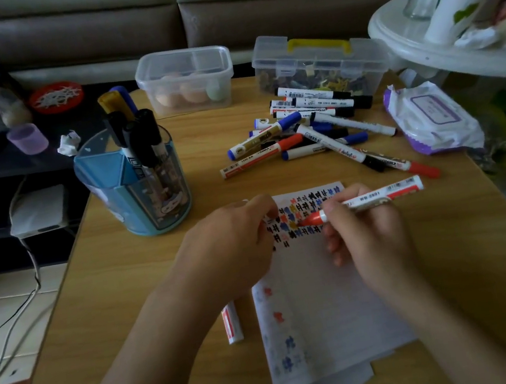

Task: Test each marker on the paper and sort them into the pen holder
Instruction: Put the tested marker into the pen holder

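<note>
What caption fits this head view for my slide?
Right hand tests a red marker on scribbled paper while left hand rests on it; pen holder stands nearby.

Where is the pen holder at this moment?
Head view: the pen holder stands on the left of the table, beyond the left hand, left of the marker pile.

There are 2 hands, the left hand (230,246) and the right hand (369,232). 1 red marker (376,197) is in the right hand, and 1 more marker (232,324) lies partly hidden by the left arm. The 1 pen holder (141,190) has at least 5 markers (147,125): 1 gold cap, 1 blue cap, 3 or more black caps. The pile (323,141) has more than 10 markers; they overlap, so I cannot count exactly. Also 1 paper (316,315) with more sheets under it, 2 clear boxes (182,66), 3 eggs (193,93), 1 wipes pack (433,118), 1 cup (28,139), 1 dish (56,97).
</note>
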